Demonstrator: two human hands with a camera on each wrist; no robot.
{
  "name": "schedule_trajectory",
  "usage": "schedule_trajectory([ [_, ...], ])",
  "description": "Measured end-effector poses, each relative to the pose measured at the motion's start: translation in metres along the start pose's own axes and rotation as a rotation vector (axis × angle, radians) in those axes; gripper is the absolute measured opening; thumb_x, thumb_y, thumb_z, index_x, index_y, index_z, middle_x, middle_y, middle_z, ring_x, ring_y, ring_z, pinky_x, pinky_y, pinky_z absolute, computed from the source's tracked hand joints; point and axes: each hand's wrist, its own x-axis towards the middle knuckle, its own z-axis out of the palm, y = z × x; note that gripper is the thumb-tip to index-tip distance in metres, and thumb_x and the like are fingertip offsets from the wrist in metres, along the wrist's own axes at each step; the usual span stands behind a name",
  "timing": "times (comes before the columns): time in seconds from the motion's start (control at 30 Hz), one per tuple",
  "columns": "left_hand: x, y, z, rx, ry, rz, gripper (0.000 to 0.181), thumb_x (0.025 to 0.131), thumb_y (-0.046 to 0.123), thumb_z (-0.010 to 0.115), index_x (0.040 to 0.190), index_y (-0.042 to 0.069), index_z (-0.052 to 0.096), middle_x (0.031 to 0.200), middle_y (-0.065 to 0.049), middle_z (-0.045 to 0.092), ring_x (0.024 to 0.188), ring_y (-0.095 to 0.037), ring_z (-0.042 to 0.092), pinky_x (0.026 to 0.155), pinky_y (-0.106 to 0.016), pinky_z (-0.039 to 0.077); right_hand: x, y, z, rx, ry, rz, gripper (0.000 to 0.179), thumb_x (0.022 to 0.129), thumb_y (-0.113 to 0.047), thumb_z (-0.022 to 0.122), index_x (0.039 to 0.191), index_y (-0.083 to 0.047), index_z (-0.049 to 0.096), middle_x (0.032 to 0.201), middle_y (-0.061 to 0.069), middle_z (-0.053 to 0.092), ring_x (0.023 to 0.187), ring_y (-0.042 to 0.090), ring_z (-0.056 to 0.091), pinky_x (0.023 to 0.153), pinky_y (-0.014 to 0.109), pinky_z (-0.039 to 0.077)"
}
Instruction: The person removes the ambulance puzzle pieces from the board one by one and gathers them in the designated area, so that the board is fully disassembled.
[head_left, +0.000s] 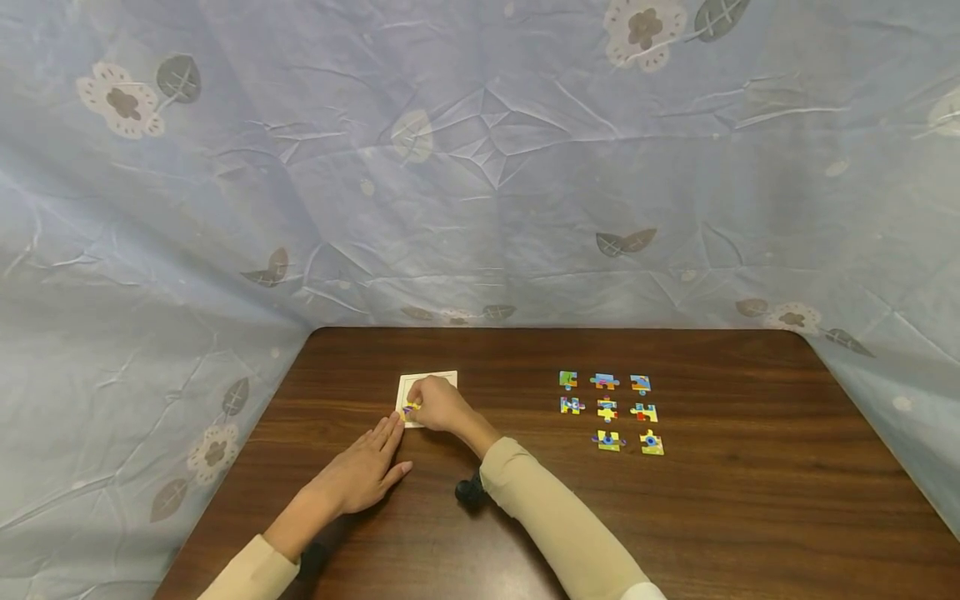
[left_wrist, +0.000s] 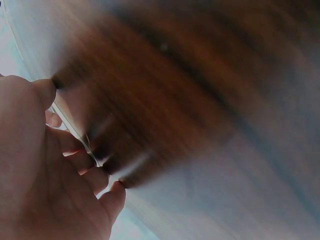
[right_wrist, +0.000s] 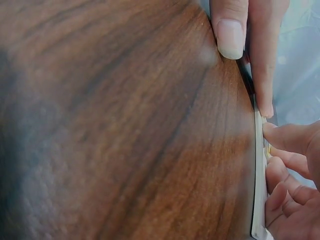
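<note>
A pale square puzzle tray [head_left: 429, 376] lies on the left part of the table. Over its lower left corner, my right hand [head_left: 442, 404] pinches a yellow and purple puzzle piece [head_left: 410, 408], mostly hidden by the fingers. My left hand [head_left: 360, 471] lies flat with straight fingers, the fingertips right at the tray's lower left edge. In the right wrist view, the tray [right_wrist: 258, 200] appears edge-on, with the fingers of the right hand [right_wrist: 297, 175] curled over it. The left wrist view shows the left hand [left_wrist: 55, 175] against blurred wood.
To the right, several loose puzzle pieces [head_left: 607, 408] are spread in rows on the dark wooden table [head_left: 750, 500]. A black device [head_left: 471, 492] sits under the right forearm. A floral cloth [head_left: 487, 208] hangs behind the table and along both sides.
</note>
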Motion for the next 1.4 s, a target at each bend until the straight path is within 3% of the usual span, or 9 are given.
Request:
schedule_trajectory([
  [0.63,0.000,-0.001,-0.001,0.000,-0.005,0.005,0.075,0.113,0.047,0.042,0.164,-0.005,0.025,0.175,-0.023,0.017,0.162,-0.042,0.024,0.130,-0.059,0.029,-0.003,-0.001,0.001,0.030,0.028,0.003,0.027,0.091,-0.017,0.083,0.113,-0.005,0.073,0.098,0.002,0.073,0.084,0.009,0.065,0.079,0.021,0.057],
  [0.93,0.001,-0.003,-0.002,-0.009,0.003,0.020,0.076,0.113,0.048,0.043,0.164,-0.005,0.025,0.175,-0.024,0.018,0.162,-0.042,0.024,0.130,-0.059,0.030,-0.004,-0.005,0.000,0.021,0.047,0.019,0.030,0.090,-0.014,0.082,0.116,-0.004,0.070,0.101,0.005,0.073,0.083,0.012,0.065,0.074,0.022,0.057],
  [1.2,0.002,-0.002,-0.003,-0.011,-0.009,0.016,0.077,0.112,0.048,0.043,0.164,-0.005,0.024,0.175,-0.023,0.017,0.162,-0.042,0.023,0.130,-0.059,0.029,-0.008,0.000,-0.006,0.277,0.101,0.002,0.016,0.090,0.002,0.072,0.105,-0.004,0.072,0.087,0.005,0.072,0.069,0.010,0.061,0.062,0.018,0.052],
  [1.4,0.002,-0.003,-0.003,-0.006,-0.001,0.018,0.076,0.112,0.048,0.044,0.163,-0.006,0.026,0.174,-0.024,0.019,0.162,-0.042,0.024,0.130,-0.059,0.030,-0.009,0.010,-0.030,0.325,0.170,-0.005,0.010,0.092,-0.002,0.074,0.100,-0.009,0.075,0.094,0.005,0.075,0.080,0.012,0.066,0.068,0.022,0.056],
])
